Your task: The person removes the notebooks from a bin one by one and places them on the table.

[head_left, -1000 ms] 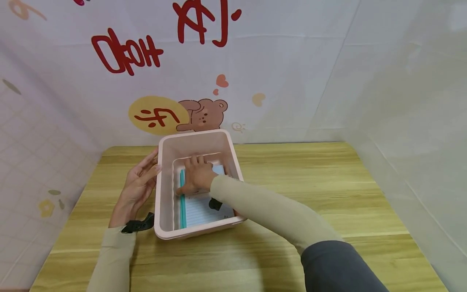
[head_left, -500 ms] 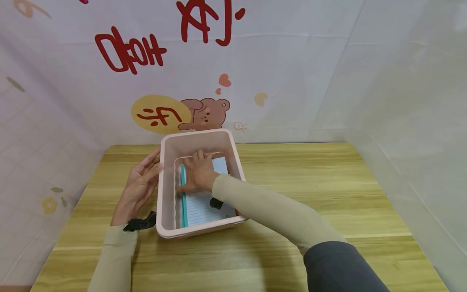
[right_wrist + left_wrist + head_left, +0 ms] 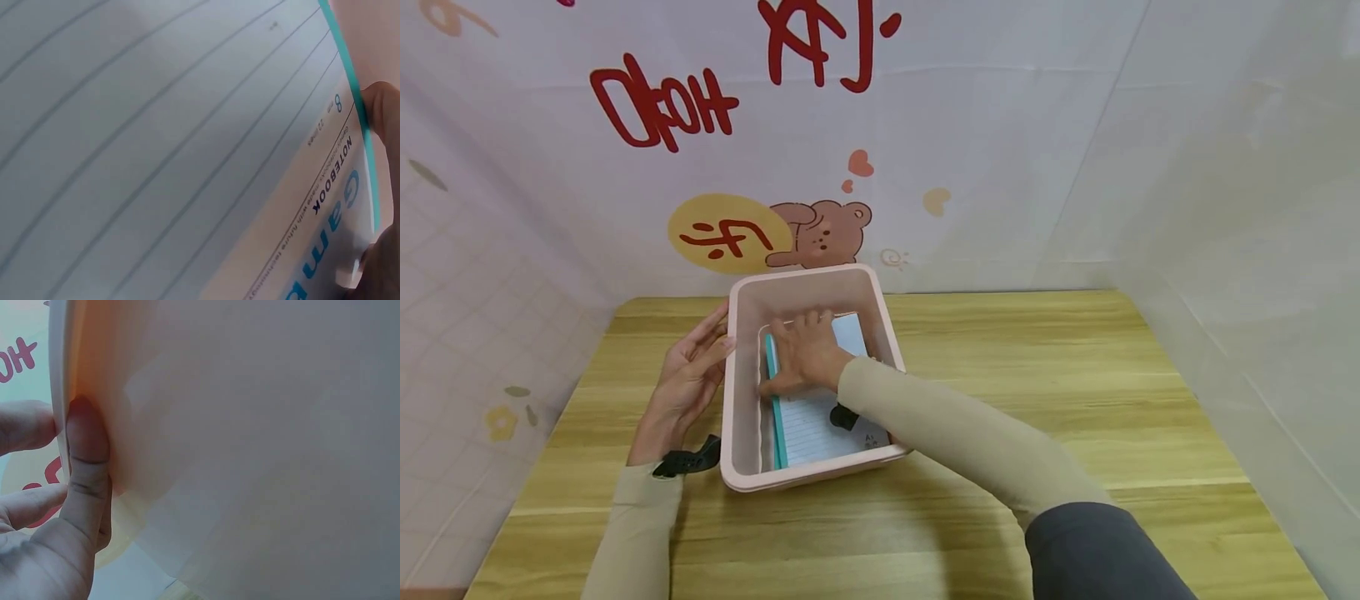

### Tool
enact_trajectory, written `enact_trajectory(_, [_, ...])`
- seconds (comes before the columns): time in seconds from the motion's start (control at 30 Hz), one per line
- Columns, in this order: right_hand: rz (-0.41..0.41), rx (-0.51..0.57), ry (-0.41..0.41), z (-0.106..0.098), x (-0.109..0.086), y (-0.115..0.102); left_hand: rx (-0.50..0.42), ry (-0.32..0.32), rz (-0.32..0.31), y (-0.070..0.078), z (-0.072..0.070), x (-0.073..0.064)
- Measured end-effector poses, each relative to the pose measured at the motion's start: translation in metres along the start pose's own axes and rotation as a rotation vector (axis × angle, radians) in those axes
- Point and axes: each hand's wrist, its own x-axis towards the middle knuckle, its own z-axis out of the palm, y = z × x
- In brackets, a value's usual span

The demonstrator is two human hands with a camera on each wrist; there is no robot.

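Note:
A lined notebook (image 3: 820, 429) with a teal spine lies inside a pale pink plastic bin (image 3: 741, 417). Over its far half my right hand (image 3: 808, 354) rests with spread fingers; the fingertips reach toward the bin's far end and the thumb lies across the spine. In the right wrist view, printed words show on the notebook's cover (image 3: 312, 206), with the thumb (image 3: 382, 109) against its teal edge. My left hand (image 3: 688, 375) holds the bin at its left side. The left wrist view has the thumb (image 3: 87, 434) against the outer wall below the rim.
The bin stands on a wood-grain table (image 3: 1015, 375), left of the middle. Behind it hangs a white cloth backdrop (image 3: 1000, 125) with red writing and a cartoon bear. Similar cloth rises at both sides of the table.
The notebook has shifted slightly toward the bin's far end and turned a little, with my right hand on it. My left hand stays on the bin's side.

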Motion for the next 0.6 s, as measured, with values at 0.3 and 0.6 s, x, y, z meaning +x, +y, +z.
enact_trajectory(0.3, [-0.021,-0.024,0.084,-0.012,0.005,0.007,-0.027,-0.019,-0.006,-0.002,-0.001,-0.002])
enact_trajectory(0.6, [-0.058,0.101,0.244,-0.027,0.008,0.019,-0.002,-0.003,-0.001,-0.001,0.0,0.0])
